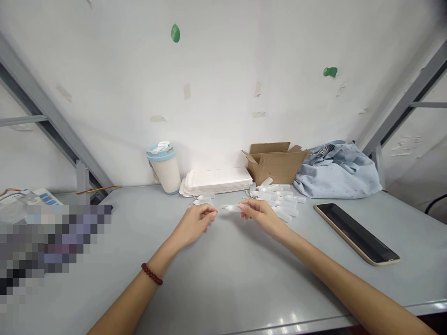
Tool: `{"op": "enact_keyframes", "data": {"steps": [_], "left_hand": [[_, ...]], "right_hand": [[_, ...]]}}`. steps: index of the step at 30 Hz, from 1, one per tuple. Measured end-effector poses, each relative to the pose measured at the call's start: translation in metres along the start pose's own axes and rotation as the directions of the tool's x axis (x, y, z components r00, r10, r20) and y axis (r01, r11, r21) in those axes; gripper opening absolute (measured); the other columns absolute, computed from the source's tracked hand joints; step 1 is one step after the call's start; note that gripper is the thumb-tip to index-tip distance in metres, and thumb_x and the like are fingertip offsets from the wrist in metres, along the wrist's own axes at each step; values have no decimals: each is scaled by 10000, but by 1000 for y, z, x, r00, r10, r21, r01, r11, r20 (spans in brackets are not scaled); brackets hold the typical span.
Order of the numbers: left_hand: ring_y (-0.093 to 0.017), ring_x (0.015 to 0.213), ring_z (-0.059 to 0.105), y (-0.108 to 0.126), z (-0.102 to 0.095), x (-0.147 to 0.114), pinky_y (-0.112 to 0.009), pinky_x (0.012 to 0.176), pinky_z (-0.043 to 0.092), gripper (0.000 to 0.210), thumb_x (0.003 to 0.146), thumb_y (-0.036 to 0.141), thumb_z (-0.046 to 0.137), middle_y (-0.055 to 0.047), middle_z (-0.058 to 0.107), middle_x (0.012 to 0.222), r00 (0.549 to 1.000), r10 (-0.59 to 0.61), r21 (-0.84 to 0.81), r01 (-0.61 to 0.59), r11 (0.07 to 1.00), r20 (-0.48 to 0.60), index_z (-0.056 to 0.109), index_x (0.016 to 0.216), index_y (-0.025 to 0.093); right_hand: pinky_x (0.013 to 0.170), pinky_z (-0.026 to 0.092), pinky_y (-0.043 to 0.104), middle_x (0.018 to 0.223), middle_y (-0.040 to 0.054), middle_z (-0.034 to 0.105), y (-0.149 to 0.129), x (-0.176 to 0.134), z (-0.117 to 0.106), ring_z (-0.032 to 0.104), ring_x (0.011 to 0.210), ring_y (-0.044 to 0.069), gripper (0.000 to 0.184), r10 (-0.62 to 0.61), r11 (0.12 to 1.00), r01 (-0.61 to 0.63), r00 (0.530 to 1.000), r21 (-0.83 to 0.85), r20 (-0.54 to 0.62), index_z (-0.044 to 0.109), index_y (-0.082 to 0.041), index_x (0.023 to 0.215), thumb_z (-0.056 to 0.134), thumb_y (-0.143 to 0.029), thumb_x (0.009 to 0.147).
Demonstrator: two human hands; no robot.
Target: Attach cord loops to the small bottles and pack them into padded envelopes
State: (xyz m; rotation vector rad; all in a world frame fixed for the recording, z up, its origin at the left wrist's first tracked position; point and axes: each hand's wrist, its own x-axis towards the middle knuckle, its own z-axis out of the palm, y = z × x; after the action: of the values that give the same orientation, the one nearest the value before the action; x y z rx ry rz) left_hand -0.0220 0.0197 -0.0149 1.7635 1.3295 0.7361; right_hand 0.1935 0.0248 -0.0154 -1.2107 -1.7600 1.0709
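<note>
My right hand (256, 214) pinches a small translucent white plastic piece (233, 208), with a thin loop or cord at its left end. Just left of that end is my left hand (199, 219), thumb and fingertips pressed together; whatever they may hold is too small to make out. Beyond my right hand lies a loose pile of similar white pieces (284, 200). A smaller group of white pieces (205, 199) rests just behind my left hand.
Along the wall stand a cup with a blue lid (165, 172), a stack of white boxes or envelopes (220, 180), an open cardboard box (279, 165) and a light blue cloth bundle (338, 172). A phone (356, 232) lies at the right. Metal frame bars (52, 107) flank the grey table (226, 288).
</note>
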Motion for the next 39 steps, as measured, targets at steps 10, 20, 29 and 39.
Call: {"op": "enact_keyframes", "data": {"steps": [10,20,29,39], "left_hand": [[-87,488,463,11,3,-2,-220,477,361,290,784,446,545,40,507,563,996,-73,-211,83,974,58,571,751,159],[-87,486,451,18,1,-5,-220,480,352,280,786,444,548,42,505,544,993,-93,-239,109,965,78,550,740,167],[-84,497,442,14,2,-5,-215,489,349,261,803,419,540,48,491,542,995,-64,-242,79,967,71,542,722,171],[-84,494,436,17,4,-5,-212,479,347,253,790,407,546,44,491,540,998,-39,-266,52,963,56,547,707,168]], "right_hand": [[586,325,265,578,-15,494,1,-2,1,444,579,122,373,-9,999,9,1000,32,25,512,-175,603,436,-422,872],[582,313,269,569,-16,475,-1,-3,1,428,574,122,395,-10,999,9,1000,40,30,489,-181,579,437,-444,869],[582,303,266,556,-22,463,0,-2,1,419,570,119,396,-13,998,12,1000,60,26,477,-180,575,436,-445,866],[555,299,264,548,-21,455,-2,-1,1,399,546,115,392,-16,1000,16,1000,4,18,470,-183,574,426,-452,857]]}}
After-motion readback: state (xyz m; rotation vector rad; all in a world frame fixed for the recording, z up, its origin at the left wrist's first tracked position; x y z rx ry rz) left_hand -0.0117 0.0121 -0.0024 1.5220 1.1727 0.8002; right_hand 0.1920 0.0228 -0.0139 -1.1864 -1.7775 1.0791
